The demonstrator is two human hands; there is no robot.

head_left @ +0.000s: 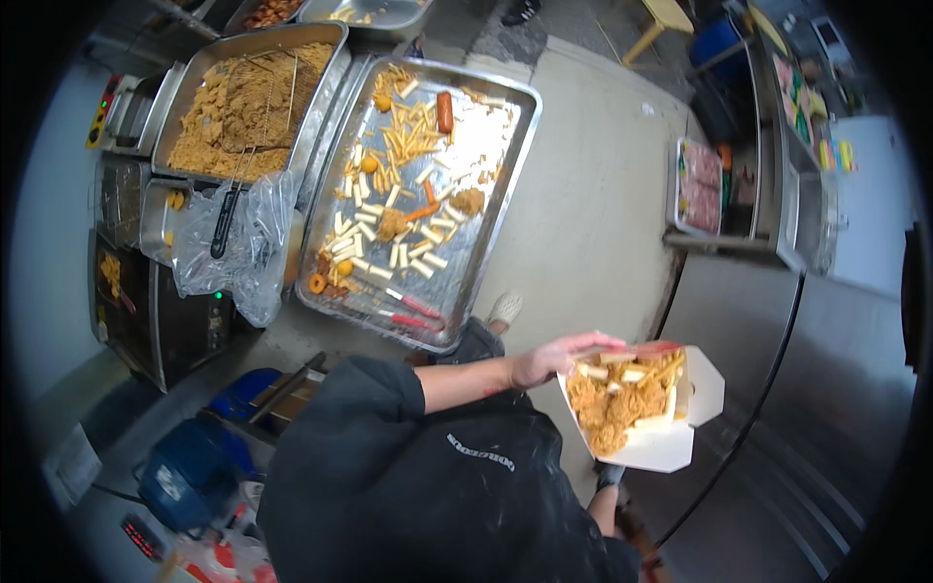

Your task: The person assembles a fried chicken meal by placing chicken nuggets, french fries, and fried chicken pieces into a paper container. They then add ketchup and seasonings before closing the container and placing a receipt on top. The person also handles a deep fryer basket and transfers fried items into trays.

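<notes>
One food box (663, 451), left hand (556, 361) gripping its rim, right hand (609, 474), grip unclear

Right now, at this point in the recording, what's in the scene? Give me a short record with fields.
Left hand: bare, against the edge of a takeout carton
Right hand: gloved, partly hidden by the carton
Carton: white, open; holds fried chicken, french fries
Steel tray: french fries, sausage, white sticks, red-handled tongs

Can read white capital lettering (479, 453) across the black cloth shirt (389, 476); cannot make out red glowing characters (143, 537) on the dark rectangular display (130, 526).
</notes>
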